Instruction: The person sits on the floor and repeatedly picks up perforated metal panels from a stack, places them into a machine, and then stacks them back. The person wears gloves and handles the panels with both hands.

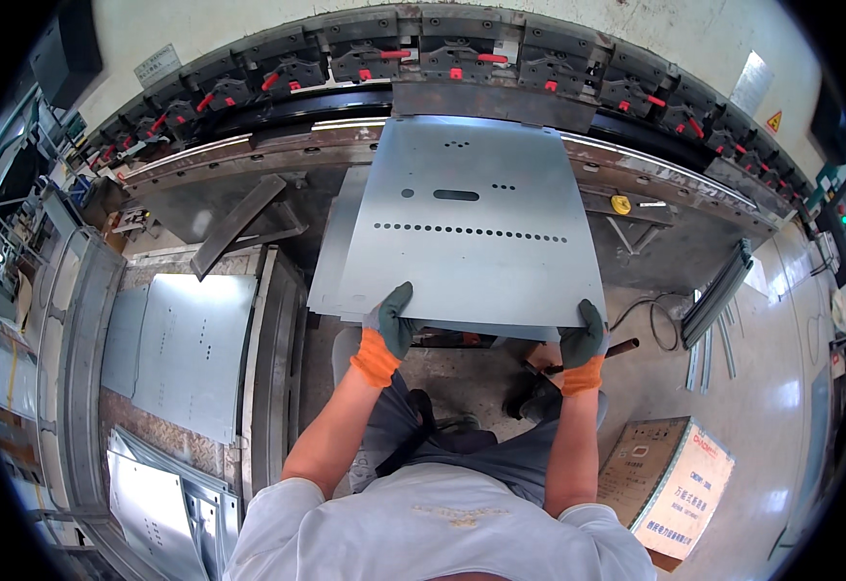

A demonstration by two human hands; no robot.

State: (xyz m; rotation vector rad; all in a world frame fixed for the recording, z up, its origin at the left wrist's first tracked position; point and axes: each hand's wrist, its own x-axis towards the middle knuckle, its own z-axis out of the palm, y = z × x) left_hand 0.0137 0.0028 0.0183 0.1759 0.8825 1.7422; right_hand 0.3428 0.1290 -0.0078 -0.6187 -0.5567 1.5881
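Note:
A large flat sheet metal panel [471, 261] with a row of round holes, a slot and small hole groups lies before me. Its far edge reaches in under the dark tooling of a press brake [457, 58]. My left hand [395, 320], in a green and orange work glove, grips the panel's near left corner with the thumb on top. At the near right corner my right hand [584, 339], gloved alike, holds the edge the same way. The fingers of both hands are hidden beneath the metal. More metal sheets [328, 276] show under the panel's left side.
On the left, a metal-framed cart [268, 358] bears flat punched sheets [196, 339], with more sheets [157, 513] leaning nearby. A yellow tape measure [620, 204] rests on a bracket at right. A cardboard box [670, 484] stands at lower right, and bent metal strips [718, 290] lean behind it.

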